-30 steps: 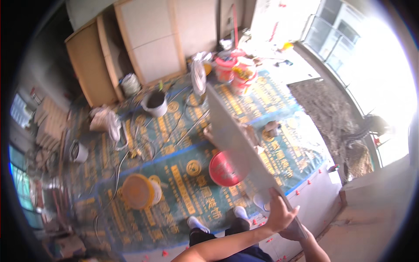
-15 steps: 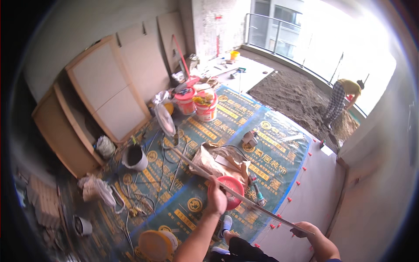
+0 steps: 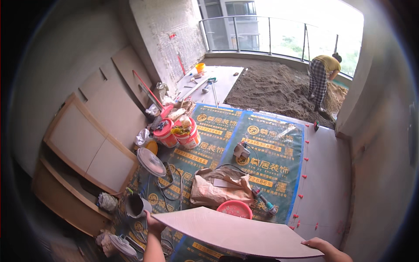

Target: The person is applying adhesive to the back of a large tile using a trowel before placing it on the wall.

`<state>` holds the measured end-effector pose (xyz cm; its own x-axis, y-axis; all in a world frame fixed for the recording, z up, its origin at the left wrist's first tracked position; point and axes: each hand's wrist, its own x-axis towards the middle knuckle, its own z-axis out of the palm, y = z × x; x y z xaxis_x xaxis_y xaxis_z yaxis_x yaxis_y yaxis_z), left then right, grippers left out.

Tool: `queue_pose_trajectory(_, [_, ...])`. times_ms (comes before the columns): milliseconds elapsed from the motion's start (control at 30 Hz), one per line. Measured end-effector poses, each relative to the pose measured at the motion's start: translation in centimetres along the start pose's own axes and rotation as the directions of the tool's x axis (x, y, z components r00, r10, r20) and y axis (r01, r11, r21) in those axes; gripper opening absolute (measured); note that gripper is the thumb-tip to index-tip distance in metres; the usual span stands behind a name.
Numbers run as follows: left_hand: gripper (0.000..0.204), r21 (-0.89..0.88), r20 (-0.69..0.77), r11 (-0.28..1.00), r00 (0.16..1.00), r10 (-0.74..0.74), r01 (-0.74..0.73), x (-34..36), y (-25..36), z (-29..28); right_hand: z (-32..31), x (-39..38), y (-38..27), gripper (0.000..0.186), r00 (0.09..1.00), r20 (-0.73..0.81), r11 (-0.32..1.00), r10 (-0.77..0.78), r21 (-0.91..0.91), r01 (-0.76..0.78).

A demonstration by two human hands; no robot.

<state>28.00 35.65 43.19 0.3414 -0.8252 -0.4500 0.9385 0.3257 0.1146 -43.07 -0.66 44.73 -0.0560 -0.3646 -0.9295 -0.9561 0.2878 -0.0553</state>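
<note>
A large pale rectangular tile or board (image 3: 235, 231) spans the bottom of my view, tilted nearly flat. My left hand (image 3: 153, 223) grips its left end, and my right hand (image 3: 317, 246) grips its right end, fingers closed on the edge. Just beyond it are a red basin (image 3: 234, 210), a crumpled brown paper sack (image 3: 209, 192) and a teal-and-grey power tool (image 3: 265, 201). A grey bucket (image 3: 136, 205) stands behind my left hand, with cables on the protective sheet nearby.
A co-worker (image 3: 323, 74) bends over a mortar bed (image 3: 266, 87) by the balcony railing. Red buckets (image 3: 188, 137) and leaning boards (image 3: 91, 144) line the left. Red levelling clips mark the tiled floor (image 3: 327, 183) at the right, along a wall (image 3: 379, 131).
The board has swung from upright and angled to nearly level across my lower view, with my hands at opposite ends. My view has turned toward the balcony and co-worker.
</note>
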Motion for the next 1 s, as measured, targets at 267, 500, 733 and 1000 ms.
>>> queue_pose_trajectory(267, [0.081, 0.501, -0.568, 0.572, 0.745, -0.349, 0.649, 3.2, 6.9, -2.0, 0.8, 1.7, -7.8, 0.074, 0.992, -0.120, 0.998, -0.047, 0.041, 0.053])
queue_pose_trajectory(500, [0.067, 0.638, -0.628, -0.590, 0.778, -0.026, 0.495, 5.4, 7.1, -6.5, 2.5, -2.6, -10.3, 0.076, 0.976, -0.172, 0.991, 0.132, 0.048, -0.125])
queue_pose_trajectory(733, [0.043, 0.791, -0.463, -0.513, 0.875, -0.144, 0.334, 6.8, 9.7, 0.4, 12.4, -9.5, -3.1, 0.075, 0.936, -0.203, 0.951, 0.288, 0.177, -0.254])
queue_pose_trajectory(1000, [0.042, 0.763, -0.343, -0.621, 0.927, -0.152, 0.180, 12.6, 11.2, -3.8, 22.3, -4.8, -2.4, 0.068, 0.919, -0.325, 0.915, 0.223, 0.396, -0.082])
